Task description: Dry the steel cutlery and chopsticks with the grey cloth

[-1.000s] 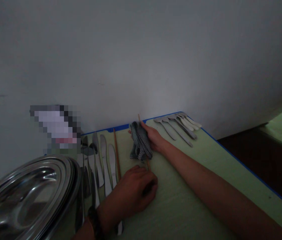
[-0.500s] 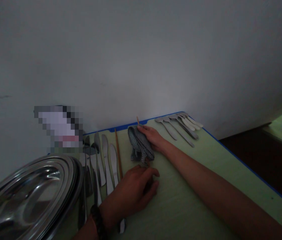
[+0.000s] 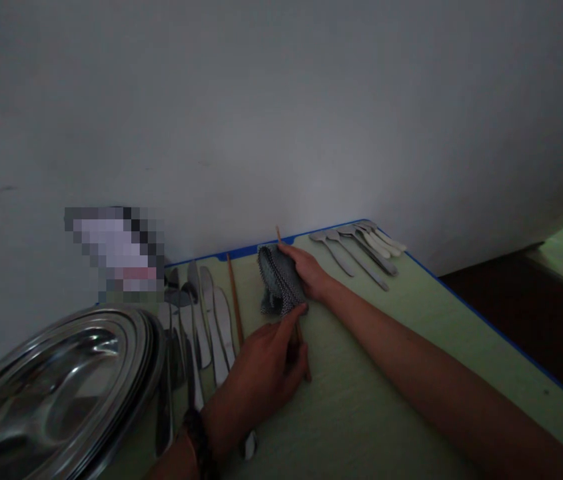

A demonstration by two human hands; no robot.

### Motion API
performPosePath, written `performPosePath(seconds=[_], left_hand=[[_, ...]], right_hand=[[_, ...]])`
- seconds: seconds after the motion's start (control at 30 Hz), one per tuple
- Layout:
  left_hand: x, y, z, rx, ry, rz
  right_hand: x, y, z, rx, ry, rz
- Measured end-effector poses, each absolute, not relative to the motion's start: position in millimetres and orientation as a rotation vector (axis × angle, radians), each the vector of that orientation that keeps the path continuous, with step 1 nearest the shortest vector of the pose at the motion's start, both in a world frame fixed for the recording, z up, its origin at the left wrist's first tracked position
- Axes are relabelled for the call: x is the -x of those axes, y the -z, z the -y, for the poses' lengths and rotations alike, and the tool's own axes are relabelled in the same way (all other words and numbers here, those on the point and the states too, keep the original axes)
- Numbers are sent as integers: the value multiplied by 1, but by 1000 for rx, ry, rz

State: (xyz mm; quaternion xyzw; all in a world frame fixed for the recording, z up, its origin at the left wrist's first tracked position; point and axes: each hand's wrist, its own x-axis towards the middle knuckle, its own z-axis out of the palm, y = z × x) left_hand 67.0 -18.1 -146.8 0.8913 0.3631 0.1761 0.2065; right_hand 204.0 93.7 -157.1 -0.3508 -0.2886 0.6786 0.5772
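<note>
My right hand (image 3: 310, 272) is closed round a grey patterned cloth (image 3: 278, 288), which is wrapped about a thin brown wooden chopstick (image 3: 302, 352) lying on the green table (image 3: 411, 347). The stick's far tip pokes out past the cloth near the wall. My left hand (image 3: 266, 373) rests on the table and pinches the near end of the same chopstick, index finger stretched toward the cloth. A dark band sits on my left wrist.
A second chopstick (image 3: 234, 299) and several table knives (image 3: 211, 320) lie in a row to the left. Several spoons (image 3: 361, 253) lie at the far right corner. Stacked steel trays (image 3: 56, 393) stand at the near left. A white wall backs the table.
My left hand has slid forward along the chopstick toward the cloth, its index finger now extended. The right hand with the cloth has hardly shifted.
</note>
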Motion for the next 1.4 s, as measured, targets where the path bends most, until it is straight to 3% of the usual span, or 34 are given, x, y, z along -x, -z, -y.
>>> performPosePath(seconds=[0.6,0.93,1.4], left_hand=[[-65,147,17,-2511,-459,-941],[-65,145,16,-2461,-421,-987],[-65,143,17,-2534,-431,-946]], right_hand=[[-205,152,-86,844,-1621,925],[-203,153,-93,860,-1676,585],[-204,161,-95,852,-1563,723]])
